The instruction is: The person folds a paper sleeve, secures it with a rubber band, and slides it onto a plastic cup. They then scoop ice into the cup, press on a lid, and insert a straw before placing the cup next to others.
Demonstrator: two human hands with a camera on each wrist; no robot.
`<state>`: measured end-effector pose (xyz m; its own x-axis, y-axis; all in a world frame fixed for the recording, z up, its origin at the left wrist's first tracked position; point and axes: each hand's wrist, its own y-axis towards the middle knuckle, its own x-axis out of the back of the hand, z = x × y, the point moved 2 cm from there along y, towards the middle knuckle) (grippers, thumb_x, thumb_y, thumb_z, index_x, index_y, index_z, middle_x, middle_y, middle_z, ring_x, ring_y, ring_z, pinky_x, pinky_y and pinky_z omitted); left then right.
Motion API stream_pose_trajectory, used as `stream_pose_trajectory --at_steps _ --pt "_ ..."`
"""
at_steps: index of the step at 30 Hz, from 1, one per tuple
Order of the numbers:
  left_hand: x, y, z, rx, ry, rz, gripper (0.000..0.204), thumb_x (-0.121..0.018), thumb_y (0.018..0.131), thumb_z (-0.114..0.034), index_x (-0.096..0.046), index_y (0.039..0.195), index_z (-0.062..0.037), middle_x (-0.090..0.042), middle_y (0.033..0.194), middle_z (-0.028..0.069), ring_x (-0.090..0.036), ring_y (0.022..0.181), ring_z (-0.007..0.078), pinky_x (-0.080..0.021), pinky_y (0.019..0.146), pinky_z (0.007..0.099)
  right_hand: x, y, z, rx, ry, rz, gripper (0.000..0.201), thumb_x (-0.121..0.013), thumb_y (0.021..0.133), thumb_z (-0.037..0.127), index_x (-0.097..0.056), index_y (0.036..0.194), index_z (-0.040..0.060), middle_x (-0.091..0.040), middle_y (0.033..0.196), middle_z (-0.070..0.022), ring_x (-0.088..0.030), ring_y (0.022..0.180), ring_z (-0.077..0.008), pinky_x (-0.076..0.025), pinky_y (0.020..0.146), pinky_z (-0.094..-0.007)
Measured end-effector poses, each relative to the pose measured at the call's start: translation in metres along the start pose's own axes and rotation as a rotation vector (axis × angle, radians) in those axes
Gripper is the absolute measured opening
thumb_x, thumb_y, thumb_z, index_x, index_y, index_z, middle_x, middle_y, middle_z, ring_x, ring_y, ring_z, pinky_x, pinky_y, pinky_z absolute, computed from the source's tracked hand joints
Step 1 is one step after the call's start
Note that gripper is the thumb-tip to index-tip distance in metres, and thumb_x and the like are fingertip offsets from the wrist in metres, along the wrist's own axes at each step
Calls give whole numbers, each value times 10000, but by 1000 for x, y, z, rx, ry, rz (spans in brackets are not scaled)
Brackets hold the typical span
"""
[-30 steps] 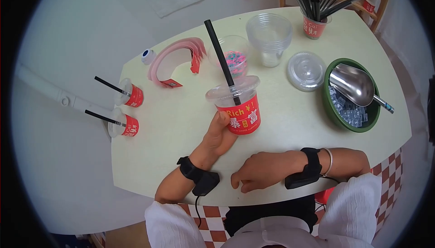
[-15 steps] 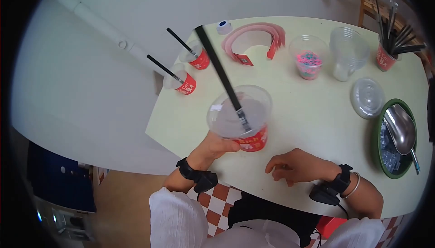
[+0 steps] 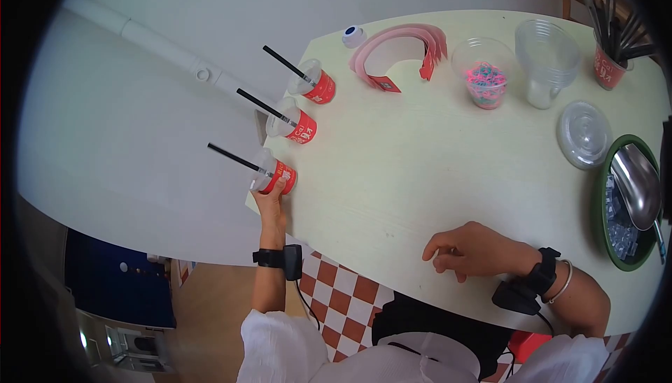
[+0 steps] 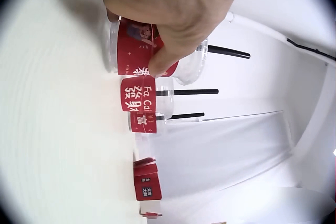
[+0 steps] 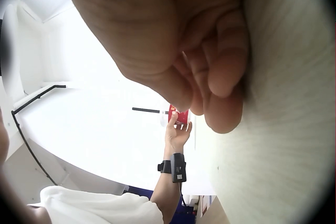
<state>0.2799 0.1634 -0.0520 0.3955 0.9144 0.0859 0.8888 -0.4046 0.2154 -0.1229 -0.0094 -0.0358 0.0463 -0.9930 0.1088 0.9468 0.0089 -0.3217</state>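
At the table's left edge my left hand (image 3: 270,206) grips a lidded plastic cup (image 3: 283,176) with a red paper sleeve and a black straw (image 3: 234,158). In the left wrist view the thumb lies across the sleeve, and the cup's base is right at the tabletop. Two matching cups stand beyond it in a row, the nearer cup (image 3: 302,128) and the farther cup (image 3: 322,89), each with a black straw. My right hand (image 3: 474,249) rests on the table near the front edge, fingers loosely curled and holding nothing.
Along the back are a white round item (image 3: 353,36), curved pink paper sleeves (image 3: 399,32), a cup of pink and teal bits (image 3: 484,86), stacked clear cups (image 3: 547,54) and a straw-filled cup (image 3: 607,68). Clear lids (image 3: 584,135) and a green bowl (image 3: 600,208) with a metal scoop (image 3: 637,187) lie right.
My left hand has carried the cup from the table's middle leftward to the row of two cups. The view has swung left. My right hand stays loosely curled near the front edge.
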Motion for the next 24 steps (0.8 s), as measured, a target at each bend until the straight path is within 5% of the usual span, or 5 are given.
stream_pose_trajectory --at_steps 11,14,17,20,24 --pt "-14 19 8 -152 308 -85 766 -780 710 -100 -305 1310 -70 -478 1217 102 -502 1071 206 -444 898 353 0 0 -1 18 -10 -14 216 -484 915 175 -591 1038 35 -636 787 -45 -608 556 -117 -484 573 -261" --pt "-15 11 5 69 222 -52 817 -783 704 -117 -272 1338 -51 -442 1246 125 -487 1090 210 -427 897 343 -1 0 -1 14 3 -19 215 -483 913 173 -592 1037 35 -636 783 -46 -609 555 -117 -484 573 -261" --pt "-12 -6 3 91 110 -67 785 -738 746 -103 -246 1355 -55 -463 1206 97 -515 1010 165 -441 826 304 -1 0 -2 24 -5 -16 220 -475 915 176 -592 1038 36 -637 783 -47 -612 554 -120 -484 573 -263" --pt "-15 -44 -4 222 45 -106 617 -674 791 -74 -349 1315 -50 -511 1121 61 -520 968 127 -437 819 274 -1 1 -3 37 -3 -12 223 -467 915 178 -591 1034 36 -640 792 -49 -615 554 -122 -484 575 -265" --pt "-77 -88 -52 96 193 440 240 -610 832 -52 -592 1072 -37 -573 983 13 -525 906 94 -427 783 237 0 0 -4 75 -19 -13 222 -462 908 175 -590 1022 35 -644 805 -56 -616 554 -125 -487 577 -266"
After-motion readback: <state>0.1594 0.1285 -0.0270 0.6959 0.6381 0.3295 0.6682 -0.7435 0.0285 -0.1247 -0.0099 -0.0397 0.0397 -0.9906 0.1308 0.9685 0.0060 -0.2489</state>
